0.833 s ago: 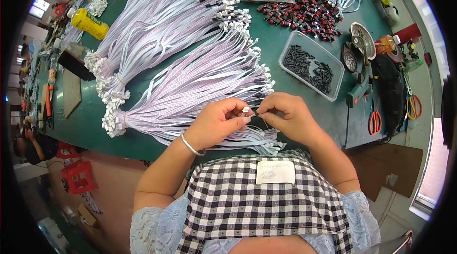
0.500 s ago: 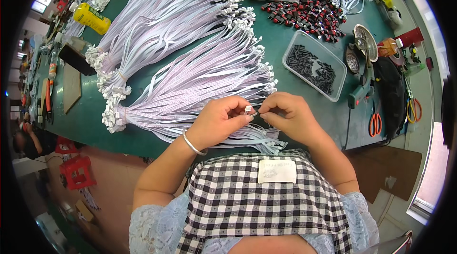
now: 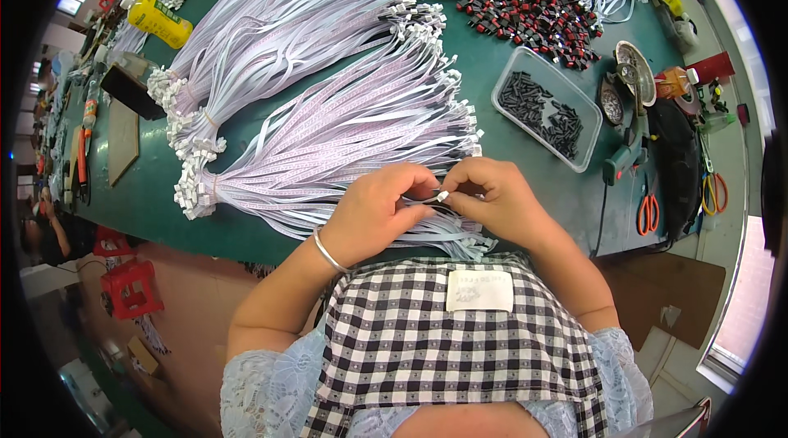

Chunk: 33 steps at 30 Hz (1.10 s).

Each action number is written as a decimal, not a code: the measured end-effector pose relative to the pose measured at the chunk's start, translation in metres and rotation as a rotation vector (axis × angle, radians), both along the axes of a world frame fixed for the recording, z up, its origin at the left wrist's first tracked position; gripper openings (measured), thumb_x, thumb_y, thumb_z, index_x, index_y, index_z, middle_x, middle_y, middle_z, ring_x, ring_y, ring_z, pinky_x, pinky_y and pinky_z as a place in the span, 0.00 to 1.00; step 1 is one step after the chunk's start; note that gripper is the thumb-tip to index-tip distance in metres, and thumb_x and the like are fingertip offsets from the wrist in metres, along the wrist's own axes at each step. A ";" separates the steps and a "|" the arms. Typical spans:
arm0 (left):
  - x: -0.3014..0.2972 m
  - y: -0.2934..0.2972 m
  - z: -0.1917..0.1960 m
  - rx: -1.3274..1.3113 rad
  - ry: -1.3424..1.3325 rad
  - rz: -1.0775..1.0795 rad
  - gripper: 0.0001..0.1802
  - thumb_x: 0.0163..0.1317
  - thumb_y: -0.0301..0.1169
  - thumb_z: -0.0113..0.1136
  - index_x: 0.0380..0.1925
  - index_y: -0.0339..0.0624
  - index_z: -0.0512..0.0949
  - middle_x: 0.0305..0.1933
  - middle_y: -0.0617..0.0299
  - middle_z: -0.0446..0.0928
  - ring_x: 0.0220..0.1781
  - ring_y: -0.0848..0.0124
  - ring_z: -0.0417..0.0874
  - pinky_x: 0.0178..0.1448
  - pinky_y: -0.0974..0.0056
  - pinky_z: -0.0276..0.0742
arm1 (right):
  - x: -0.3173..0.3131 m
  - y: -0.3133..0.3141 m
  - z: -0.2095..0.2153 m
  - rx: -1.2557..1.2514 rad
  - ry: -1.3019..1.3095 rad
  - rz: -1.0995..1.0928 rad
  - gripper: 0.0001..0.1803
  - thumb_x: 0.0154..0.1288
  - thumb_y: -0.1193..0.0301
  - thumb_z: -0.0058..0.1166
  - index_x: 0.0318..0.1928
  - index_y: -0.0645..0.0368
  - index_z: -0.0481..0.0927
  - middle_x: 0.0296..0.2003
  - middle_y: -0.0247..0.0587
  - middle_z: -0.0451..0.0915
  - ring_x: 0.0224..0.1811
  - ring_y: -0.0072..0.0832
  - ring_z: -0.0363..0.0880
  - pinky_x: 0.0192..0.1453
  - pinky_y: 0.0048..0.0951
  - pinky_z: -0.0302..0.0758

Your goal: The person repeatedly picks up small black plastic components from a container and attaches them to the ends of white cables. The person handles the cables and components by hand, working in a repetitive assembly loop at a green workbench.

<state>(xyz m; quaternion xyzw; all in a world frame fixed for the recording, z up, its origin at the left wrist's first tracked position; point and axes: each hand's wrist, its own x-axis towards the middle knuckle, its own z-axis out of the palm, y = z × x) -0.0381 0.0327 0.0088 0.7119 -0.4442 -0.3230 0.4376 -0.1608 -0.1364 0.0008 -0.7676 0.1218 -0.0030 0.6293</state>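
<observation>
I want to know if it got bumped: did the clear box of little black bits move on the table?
No. The clear tray of black parts sits at the same spot beside the pile of red-and-black pieces; only the camera shifted slightly.

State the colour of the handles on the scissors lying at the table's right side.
Orange handles, on the metal scissors, seen best in the head view.

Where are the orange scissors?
In the head view, the orange scissors lie on the green table at the person's right, beside the clear tray of small black parts, past the right hand.
</observation>
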 end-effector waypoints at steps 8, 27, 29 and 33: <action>0.000 0.006 -0.010 -0.127 -0.291 0.069 0.16 0.51 0.21 0.65 0.42 0.40 0.76 0.35 0.58 0.79 0.35 0.67 0.82 0.39 0.67 0.77 | 0.005 0.001 0.001 -0.090 -0.039 0.041 0.07 0.54 0.76 0.62 0.35 0.62 0.79 0.28 0.40 0.78 0.27 0.26 0.78 0.32 0.27 0.74; 0.024 -0.012 0.004 -0.107 -0.714 -0.272 0.09 0.44 0.22 0.65 0.27 0.45 0.76 0.37 0.63 0.74 0.40 0.61 0.73 0.45 0.59 0.70 | -0.034 -0.036 0.004 -0.533 -0.244 -0.164 0.09 0.56 0.76 0.58 0.39 0.60 0.80 0.38 0.42 0.79 0.39 0.36 0.79 0.40 0.32 0.75; 0.027 -0.009 0.006 -0.076 -0.762 -0.312 0.09 0.43 0.23 0.66 0.26 0.45 0.76 0.38 0.64 0.73 0.41 0.61 0.72 0.47 0.58 0.69 | -0.049 -0.041 0.005 -0.461 -0.115 -0.217 0.08 0.57 0.77 0.58 0.40 0.60 0.80 0.38 0.41 0.79 0.37 0.33 0.79 0.38 0.29 0.75; 0.029 -0.015 -0.008 -0.107 -0.847 -0.301 0.09 0.41 0.22 0.65 0.24 0.46 0.76 0.37 0.64 0.71 0.42 0.61 0.72 0.48 0.58 0.68 | -0.064 -0.041 -0.007 -0.482 -0.144 -0.269 0.07 0.58 0.77 0.59 0.38 0.60 0.81 0.35 0.39 0.80 0.34 0.30 0.79 0.35 0.26 0.74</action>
